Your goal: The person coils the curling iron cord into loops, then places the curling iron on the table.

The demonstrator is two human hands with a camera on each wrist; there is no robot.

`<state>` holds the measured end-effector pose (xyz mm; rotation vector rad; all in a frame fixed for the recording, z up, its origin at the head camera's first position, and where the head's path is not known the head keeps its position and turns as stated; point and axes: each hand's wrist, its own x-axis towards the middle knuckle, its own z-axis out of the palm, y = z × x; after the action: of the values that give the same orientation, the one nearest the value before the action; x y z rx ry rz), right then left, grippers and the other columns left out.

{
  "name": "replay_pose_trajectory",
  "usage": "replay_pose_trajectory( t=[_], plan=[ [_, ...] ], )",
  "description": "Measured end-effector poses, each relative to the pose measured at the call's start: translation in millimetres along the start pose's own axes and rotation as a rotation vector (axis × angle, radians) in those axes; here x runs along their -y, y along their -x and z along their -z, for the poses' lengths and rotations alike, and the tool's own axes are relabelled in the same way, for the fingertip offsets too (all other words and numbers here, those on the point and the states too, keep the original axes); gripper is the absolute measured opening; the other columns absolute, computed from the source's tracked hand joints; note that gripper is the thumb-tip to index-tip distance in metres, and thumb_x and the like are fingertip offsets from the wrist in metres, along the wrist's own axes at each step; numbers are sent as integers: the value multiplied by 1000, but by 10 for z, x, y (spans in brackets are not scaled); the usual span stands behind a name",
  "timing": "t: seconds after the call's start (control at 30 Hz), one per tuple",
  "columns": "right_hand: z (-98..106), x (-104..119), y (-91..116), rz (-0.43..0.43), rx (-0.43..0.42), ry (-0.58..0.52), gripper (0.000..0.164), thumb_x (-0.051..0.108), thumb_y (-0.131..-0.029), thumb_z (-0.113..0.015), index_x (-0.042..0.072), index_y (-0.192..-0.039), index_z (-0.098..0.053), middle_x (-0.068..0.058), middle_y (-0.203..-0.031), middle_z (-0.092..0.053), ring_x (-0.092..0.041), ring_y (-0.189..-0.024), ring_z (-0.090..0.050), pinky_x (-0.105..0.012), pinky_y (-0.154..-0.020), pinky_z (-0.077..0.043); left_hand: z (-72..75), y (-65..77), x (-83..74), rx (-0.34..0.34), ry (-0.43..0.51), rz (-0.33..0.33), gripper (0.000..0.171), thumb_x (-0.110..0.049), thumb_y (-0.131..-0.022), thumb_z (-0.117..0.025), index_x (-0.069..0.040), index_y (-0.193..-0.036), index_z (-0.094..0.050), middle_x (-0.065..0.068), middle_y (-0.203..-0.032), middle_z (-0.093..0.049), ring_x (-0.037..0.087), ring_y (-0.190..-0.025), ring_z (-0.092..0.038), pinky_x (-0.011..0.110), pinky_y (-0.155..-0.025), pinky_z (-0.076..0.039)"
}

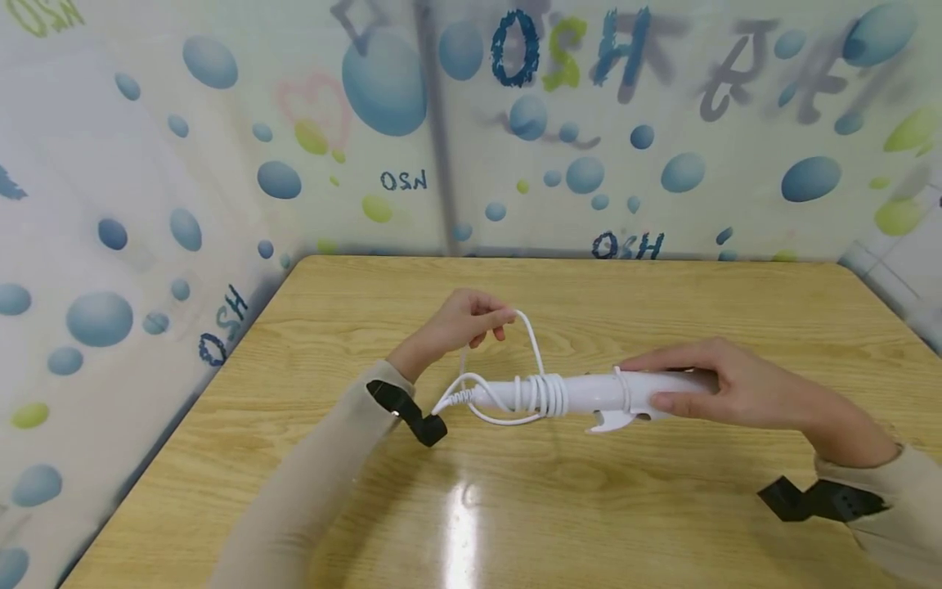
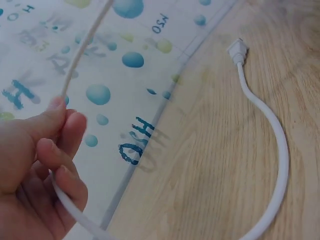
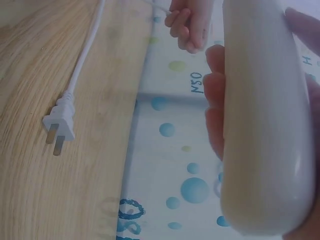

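Observation:
A white wand-shaped hair curler (image 1: 592, 394) is held level above the table, with several turns of its white power cord (image 1: 548, 396) wound about its narrow end. My right hand (image 1: 743, 386) grips the thick rounded end, thumb on the near side. Up and to the left of the coils, my left hand (image 1: 465, 319) pinches the cord between thumb and fingers, and a loop rises from the coils to it. In the left wrist view the cord (image 2: 80, 55) passes through the curled fingers. A two-pin plug (image 3: 59, 122) hangs on the cord's free end in the right wrist view.
Beneath both hands lies a wood-grain table (image 1: 589, 523). A pale curtain or sheet (image 1: 500, 139) with blue bubbles and lettering stands behind and to the left. Black straps with small cameras (image 1: 428, 429) sit on both wrists.

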<state>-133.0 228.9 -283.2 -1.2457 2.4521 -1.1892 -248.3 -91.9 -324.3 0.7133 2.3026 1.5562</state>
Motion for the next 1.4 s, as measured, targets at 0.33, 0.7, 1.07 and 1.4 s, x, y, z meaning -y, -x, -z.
replay_pose_trajectory(
  t=[0.33,0.7,1.07,1.4],
  plan=[
    [13,0,3,-112,49,32,45,11,-84,-66,20,-127,-56,-6,-115,-60,-10,-71,-53,-27,-55,-46,78,2,-82,30,-57,-20,25,-21,-94,-54,0,-101,-65,2,-52,-50,10,-37,-33,22,-39,-29],
    [-28,-33,-124,-227,120,264,44,43,-83,-65,26,-123,-60,7,-105,-63,-4,-70,-52,-23,-58,-43,208,183,-459,91,-30,-33,21,-24,-90,-60,-8,-97,-72,0,-44,-30,13,-38,-21,25,-41,-21],
    [39,-135,-184,-375,42,389,53,48,-84,-61,17,-127,-57,5,-90,-63,-8,-59,-46,-26,-52,-37,214,433,-726,335,75,-52,25,-11,-96,-48,1,-110,-64,3,-47,-34,11,-37,-23,25,-37,-18],
    [79,-147,-150,-380,-35,377,50,45,-85,-61,19,-127,-56,2,-94,-64,-11,-56,-43,-27,-49,-34,209,570,-812,420,55,-30,30,-11,-97,-45,3,-120,-58,0,-44,-30,10,-36,-20,24,-38,-17]
  ],
)
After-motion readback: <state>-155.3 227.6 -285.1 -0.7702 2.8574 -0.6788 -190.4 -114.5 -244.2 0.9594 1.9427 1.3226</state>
